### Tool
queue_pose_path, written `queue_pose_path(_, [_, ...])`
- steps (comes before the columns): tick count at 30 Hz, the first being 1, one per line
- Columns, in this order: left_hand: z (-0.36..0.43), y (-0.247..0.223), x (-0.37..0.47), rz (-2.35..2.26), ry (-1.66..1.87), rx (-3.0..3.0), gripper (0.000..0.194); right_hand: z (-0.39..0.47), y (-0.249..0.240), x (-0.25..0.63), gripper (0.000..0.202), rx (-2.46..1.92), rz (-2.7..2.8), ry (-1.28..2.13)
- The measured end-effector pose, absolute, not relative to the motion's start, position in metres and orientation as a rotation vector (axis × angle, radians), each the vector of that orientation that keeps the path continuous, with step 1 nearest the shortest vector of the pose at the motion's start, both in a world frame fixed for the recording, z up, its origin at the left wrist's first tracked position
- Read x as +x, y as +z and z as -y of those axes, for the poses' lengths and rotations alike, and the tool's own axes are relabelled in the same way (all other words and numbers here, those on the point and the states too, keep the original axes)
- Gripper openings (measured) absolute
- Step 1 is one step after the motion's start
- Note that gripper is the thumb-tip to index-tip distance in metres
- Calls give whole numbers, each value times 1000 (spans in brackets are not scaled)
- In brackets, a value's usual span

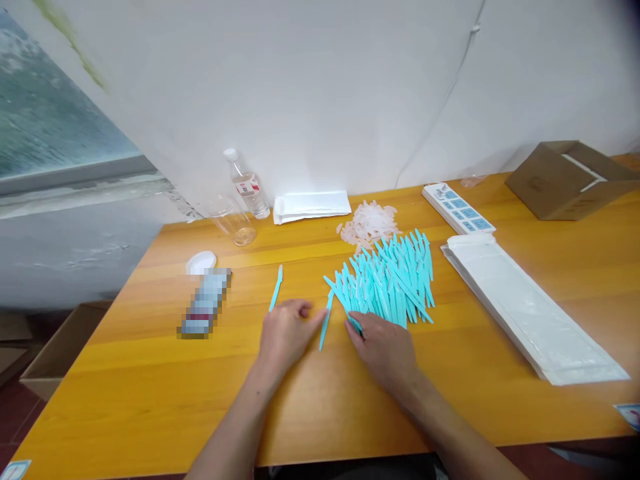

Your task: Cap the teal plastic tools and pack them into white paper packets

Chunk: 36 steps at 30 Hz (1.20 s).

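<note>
1 pile teal sticks [384, 283], ctr.
L hand [287, 331] thumb spread, pinching 0, nr 2 singles [277, 287]; R hand [383, 345] blocks pile edge, grip unclear. 1 bottle [250, 190], 1 jar [245, 236] upper L.

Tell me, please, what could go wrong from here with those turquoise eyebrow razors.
The right hand is at the near edge of the turquoise eyebrow razors; a finger might get nicked if any blade is bare, which is too small to tell. The razors crowd up against the small translucent pieces, so a push toward the wall could mix the two piles. A lone razor lies right by the left hand and might be knocked away.
</note>
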<state>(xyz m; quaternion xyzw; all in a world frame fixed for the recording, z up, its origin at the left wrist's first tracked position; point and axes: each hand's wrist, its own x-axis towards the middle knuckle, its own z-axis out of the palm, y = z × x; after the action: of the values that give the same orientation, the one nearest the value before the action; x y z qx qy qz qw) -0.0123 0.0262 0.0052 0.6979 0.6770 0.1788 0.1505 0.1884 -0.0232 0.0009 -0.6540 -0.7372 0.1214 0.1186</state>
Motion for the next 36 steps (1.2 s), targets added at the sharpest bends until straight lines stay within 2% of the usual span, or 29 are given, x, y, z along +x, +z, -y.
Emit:
queue_pose_path(4, [-7, 8, 18, -1856, 217, 1963, 24, 14, -1, 184, 29, -1968, 2225, 262])
queue_pose_path(8, [-2, 10, 15, -1878, 158, 1864, 19, 11, -3, 182, 32, -1994, 2207, 250])
queue_pose_path(19, [-1, 16, 1, -1907, 186, 1994, 30, 16, 10, 182, 32, -1884, 2062, 370])
queue_pose_path(21, [3, 16, 7, -1764, 414, 1825, 33, 17, 18, 180, 35, -1702, 1973, 623])
queue_pose_path(24, [14, 16, 23, -1564, 841, 1620, 37, 13, 25, 179, 35, -1319, 1621, 1266])
queue_pose_path(26, [16, 18, 29, -1432, 935, 1716, 31, 7, 25, 184, 35, -1245, 1381, 1491])
queue_pose_path(30, [-31, 27, 22, -1171, 679, 2017, 25, -4, 25, 214, 30, -1404, 1449, 1324])
queue_pose_path(33, [-106, 27, 17, -1510, 663, 2109, 29, -5, 33, 241, 31, -1514, 1637, 1149])
queue_pose_path(36, [-181, 17, 34, -1613, 632, 2130, 36, -3, 42, 258, 33, -1554, 1826, 1014])
